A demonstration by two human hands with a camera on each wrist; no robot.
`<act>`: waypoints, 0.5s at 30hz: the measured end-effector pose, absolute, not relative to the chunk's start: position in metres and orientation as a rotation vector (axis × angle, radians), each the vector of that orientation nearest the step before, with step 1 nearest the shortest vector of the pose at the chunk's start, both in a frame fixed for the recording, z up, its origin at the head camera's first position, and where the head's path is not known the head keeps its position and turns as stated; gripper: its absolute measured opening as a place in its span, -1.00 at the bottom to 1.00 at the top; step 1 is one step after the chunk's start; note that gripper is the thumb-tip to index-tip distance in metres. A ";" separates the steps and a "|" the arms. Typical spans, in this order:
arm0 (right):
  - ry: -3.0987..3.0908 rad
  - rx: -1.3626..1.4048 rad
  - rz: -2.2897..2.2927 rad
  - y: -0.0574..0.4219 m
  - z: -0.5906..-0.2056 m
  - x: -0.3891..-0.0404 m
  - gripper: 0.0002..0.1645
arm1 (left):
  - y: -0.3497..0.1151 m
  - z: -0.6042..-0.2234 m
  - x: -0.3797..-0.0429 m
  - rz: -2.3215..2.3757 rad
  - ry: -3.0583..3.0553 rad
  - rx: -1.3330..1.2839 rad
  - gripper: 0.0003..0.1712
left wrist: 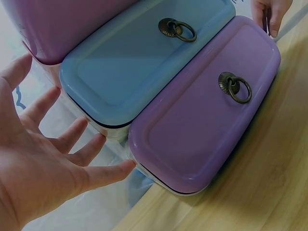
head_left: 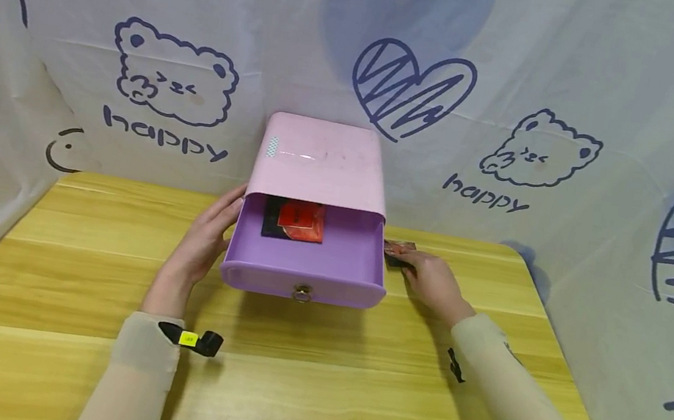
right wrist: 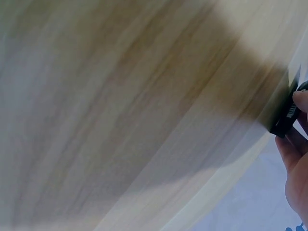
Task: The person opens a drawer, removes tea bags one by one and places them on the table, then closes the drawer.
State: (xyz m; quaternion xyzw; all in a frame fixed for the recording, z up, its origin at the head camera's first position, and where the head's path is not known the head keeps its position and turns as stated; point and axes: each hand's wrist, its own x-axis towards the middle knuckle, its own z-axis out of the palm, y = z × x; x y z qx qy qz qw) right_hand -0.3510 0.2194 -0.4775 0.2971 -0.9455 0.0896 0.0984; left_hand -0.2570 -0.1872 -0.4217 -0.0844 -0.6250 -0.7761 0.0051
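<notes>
A small drawer cabinet with a pink top (head_left: 323,163) stands at the back of the table. Its purple top drawer (head_left: 304,286) is pulled out, and a black-and-red packet (head_left: 301,221) lies inside toward the back. My left hand (head_left: 203,238) rests against the cabinet's left side, fingers spread and fairly straight, fingertips at the drawer edges. Beside the cabinet's right side, my right hand (head_left: 432,279) pinches a small flat dark packet with red print (head_left: 399,250). In the right wrist view the dark packet (right wrist: 285,115) shows a barcode between thumb and fingers.
Below the pulled-out drawer, a blue drawer (left wrist: 144,62) and a purple bottom drawer (left wrist: 202,110) are closed, each with a brass ring pull. A white printed cloth (head_left: 314,28) hangs behind the wooden table (head_left: 292,396) and along its sides.
</notes>
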 end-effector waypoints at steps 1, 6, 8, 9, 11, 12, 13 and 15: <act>-2.799 0.885 0.258 0.220 -0.478 -0.351 -0.58 | -0.187 -0.422 -0.257 -2.431 -1.957 -0.264 -0.43; -2.812 0.905 0.237 0.219 -0.480 -0.352 -0.56 | -0.187 -0.422 -0.256 -2.430 -1.962 -0.256 -0.43; -2.815 0.909 0.238 0.219 -0.481 -0.352 -0.56 | -0.187 -0.421 -0.256 -2.425 -1.967 -0.251 -0.44; -2.816 0.911 0.239 0.219 -0.481 -0.352 -0.55 | -0.187 -0.421 -0.256 -2.424 -1.968 -0.249 -0.44; -2.816 0.910 0.235 0.219 -0.482 -0.352 -0.55 | -0.187 -0.421 -0.256 -2.421 -1.971 -0.248 -0.44; -2.817 0.911 0.233 0.220 -0.482 -0.352 -0.55 | -0.187 -0.421 -0.256 -2.419 -1.972 -0.249 -0.44; -2.817 0.913 0.232 0.220 -0.482 -0.352 -0.54 | -0.187 -0.421 -0.257 -2.418 -1.972 -0.250 -0.44; -2.818 0.917 0.232 0.220 -0.483 -0.352 -0.54 | -0.187 -0.421 -0.257 -2.421 -1.967 -0.252 -0.44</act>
